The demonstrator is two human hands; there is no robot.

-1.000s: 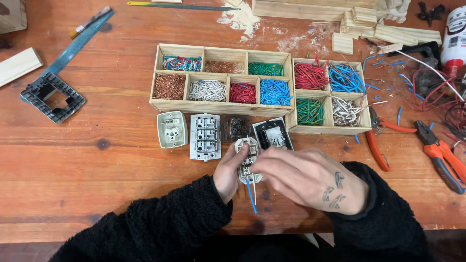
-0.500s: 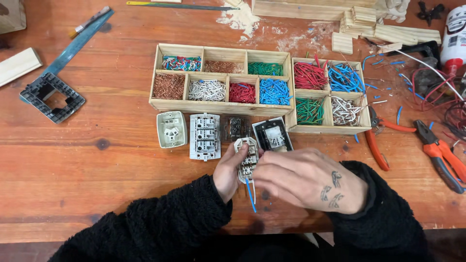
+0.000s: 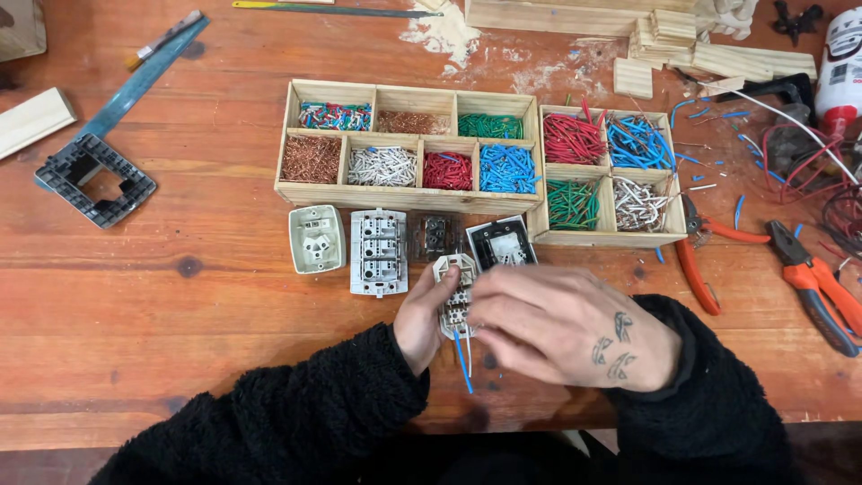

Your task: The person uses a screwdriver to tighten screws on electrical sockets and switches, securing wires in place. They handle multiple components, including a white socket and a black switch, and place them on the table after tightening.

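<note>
Reddish wooden workbench, seen from above, sawdust and offcuts at the far edge. Nearest the camera: two arms in fuzzy black sleeves. Left hand grips a small white socket module from its left side, thumb and fingers closed on it, holding it just above the bench. Right hand is on the module's right side, fingers curled at its edge, slightly blurred; cannot tell if they pinch a wire or just press the module. A blue wire and a thin white one hang from the module's near end toward the bench edge.

Just beyond the hands, a row lying on the bench: white outlet, white triple switch block, dark module, black-framed module.

Behind the row, long wooden tray with compartments of copper, white, red, blue, green and mixed wire bits. Touching its right end, smaller wooden tray with red, blue, green and white pieces.

Right of that: orange-handled cutters, orange pliers, loose red wires. Far left: black frame plate on a teal strip, wood block.
</note>
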